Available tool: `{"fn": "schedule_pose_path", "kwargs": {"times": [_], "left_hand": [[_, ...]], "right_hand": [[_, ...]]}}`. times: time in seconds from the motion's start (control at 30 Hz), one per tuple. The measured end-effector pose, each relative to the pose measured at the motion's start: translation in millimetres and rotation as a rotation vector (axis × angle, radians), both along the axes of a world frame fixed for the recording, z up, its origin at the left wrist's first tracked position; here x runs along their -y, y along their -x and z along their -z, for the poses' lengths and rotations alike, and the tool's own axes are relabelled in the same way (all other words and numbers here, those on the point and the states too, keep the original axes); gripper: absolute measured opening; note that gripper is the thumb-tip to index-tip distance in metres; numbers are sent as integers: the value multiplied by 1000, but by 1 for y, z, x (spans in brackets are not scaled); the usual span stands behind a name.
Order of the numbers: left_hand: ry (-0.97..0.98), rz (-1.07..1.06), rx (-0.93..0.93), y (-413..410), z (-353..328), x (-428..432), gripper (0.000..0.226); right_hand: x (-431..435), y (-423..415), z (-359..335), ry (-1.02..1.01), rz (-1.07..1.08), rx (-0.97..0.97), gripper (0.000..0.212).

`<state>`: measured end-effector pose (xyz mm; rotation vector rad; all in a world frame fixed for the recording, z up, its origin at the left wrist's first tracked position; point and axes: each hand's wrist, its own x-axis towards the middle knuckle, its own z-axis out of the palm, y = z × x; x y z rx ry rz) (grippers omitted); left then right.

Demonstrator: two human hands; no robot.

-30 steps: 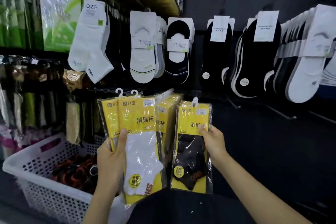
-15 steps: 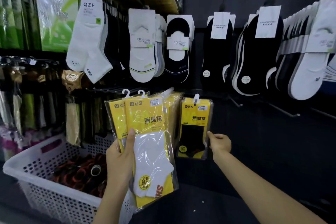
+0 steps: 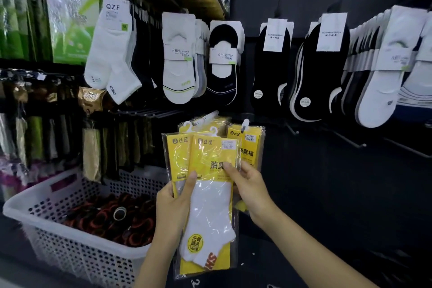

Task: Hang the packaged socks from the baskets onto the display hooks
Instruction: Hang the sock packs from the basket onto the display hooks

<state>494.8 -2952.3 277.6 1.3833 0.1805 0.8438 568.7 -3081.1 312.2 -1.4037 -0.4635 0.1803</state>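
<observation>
I hold two sock packs (image 3: 180, 159) in the lower centre of the frame, one fanned behind the other. My left hand (image 3: 176, 203) grips both at their left edge, thumb laid across the front. My right hand (image 3: 251, 186) pinches the front pack (image 3: 210, 215) at its right edge, on the yellow card. A hung pack (image 3: 251, 144) sits just behind, on its peg. The basket (image 3: 81, 262) stands at lower left. A bare hook (image 3: 348, 141) projects at centre right. Handling assessment: each pack is probably light, and the clear film is likely slippery. The card section looks stiff; the sock below is soft and will flex. Recommended grip is on the card, just under the small white hanger (image 3: 214, 131), keeping the hanger loop square to the peg.
</observation>
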Motion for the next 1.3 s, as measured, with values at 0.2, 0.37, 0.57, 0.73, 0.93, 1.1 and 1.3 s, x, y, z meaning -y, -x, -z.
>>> {"fn": "schedule_pose_path", "kwargs": {"times": [0.2, 0.37, 0.57, 0.73, 0.93, 1.1, 1.3], "left_hand": [[-180, -90, -49, 4, -1, -6, 48], [-175, -147, -52, 7, 1, -20, 49], [-164, -201, -55, 9, 0, -29, 49], [-154, -212, -64, 7, 2, -31, 51], [-153, -189, -62, 1, 4, -30, 50], [-175, -171, -68, -3, 8, -25, 50], [-202, -140, -76, -8, 11, -17, 50]], "right_hand": [[21, -7, 13, -58, 146, -31, 19], [42, -28, 13, -104, 269, -10, 10], [40, -57, 2, -21, 338, 43, 14], [22, -78, 4, 18, 339, 43, 8], [11, -108, 14, 36, 465, -99, 20], [19, -120, 31, 82, 609, -241, 27], [33, -93, 47, 48, 557, -246, 11]]}}
